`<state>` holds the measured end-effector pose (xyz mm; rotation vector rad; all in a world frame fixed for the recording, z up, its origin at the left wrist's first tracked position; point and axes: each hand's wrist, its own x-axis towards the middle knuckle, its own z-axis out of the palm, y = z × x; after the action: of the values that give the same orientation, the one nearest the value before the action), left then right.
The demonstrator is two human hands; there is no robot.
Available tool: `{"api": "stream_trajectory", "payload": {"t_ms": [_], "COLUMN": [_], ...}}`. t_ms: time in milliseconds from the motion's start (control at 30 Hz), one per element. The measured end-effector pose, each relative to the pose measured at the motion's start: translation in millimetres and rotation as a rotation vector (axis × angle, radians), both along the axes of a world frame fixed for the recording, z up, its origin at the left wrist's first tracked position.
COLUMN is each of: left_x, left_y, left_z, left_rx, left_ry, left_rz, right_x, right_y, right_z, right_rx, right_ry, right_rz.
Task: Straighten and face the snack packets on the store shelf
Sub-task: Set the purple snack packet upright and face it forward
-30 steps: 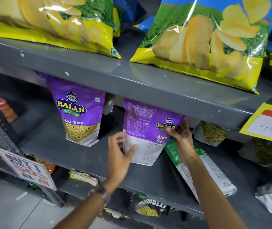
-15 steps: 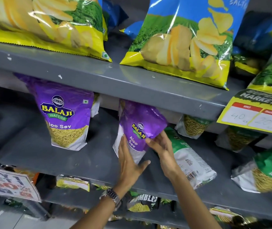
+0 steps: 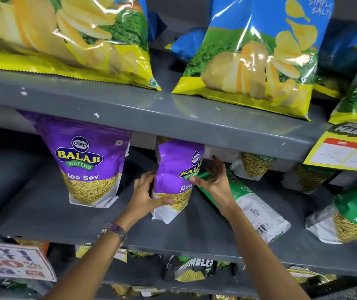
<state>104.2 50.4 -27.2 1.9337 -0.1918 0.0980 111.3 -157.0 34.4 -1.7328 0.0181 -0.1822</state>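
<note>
A purple Aloo Sev packet (image 3: 174, 167) stands upright on the grey middle shelf (image 3: 43, 213), its front label turned towards me. My left hand (image 3: 146, 195) grips its lower left side, thumb across the bottom front. My right hand (image 3: 213, 181) rests against its right edge with fingers spread. A second purple Aloo Sev packet (image 3: 88, 161) stands upright further left, facing forward. A green and white packet (image 3: 251, 204) lies flat on its face just right of my right hand, back label up.
Large yellow and blue chip bags (image 3: 255, 55) stand on the upper shelf (image 3: 173, 118). Green sev packets (image 3: 353, 215) lean at the right. A yellow price tag (image 3: 346, 148) hangs at the right, a sale sign (image 3: 10, 260) at lower left. More packets fill the lower shelf (image 3: 194, 269).
The purple packet between my hands has been turned from its back side to its front and stood upright. My left hand moved to its lower left, my right hand to its right edge.
</note>
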Motion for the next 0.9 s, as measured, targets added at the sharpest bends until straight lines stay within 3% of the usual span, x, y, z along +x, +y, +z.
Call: {"api": "stream_trajectory", "payload": {"t_ms": [167, 433, 633, 900], "left_x": [4, -2, -4, 2], "left_y": [13, 13, 4, 7], "left_z": [-1, -20, -27, -27], "left_rx": [-0.118, -0.466, -0.347, -0.34], "left_ry": [0.027, 0.083, 0.128, 0.13], "left_rz": [-0.047, 0.054, -0.016, -0.033], "right_x": [0, -17, -14, -19], "right_y": [2, 4, 14, 17], "right_z": [-3, -1, -10, -11], "right_rx": [-0.032, 0.036, 0.044, -0.056], "right_ry": [0.037, 0.051, 0.015, -0.011], "right_rz": [0.018, 0.038, -0.058, -0.119]}}
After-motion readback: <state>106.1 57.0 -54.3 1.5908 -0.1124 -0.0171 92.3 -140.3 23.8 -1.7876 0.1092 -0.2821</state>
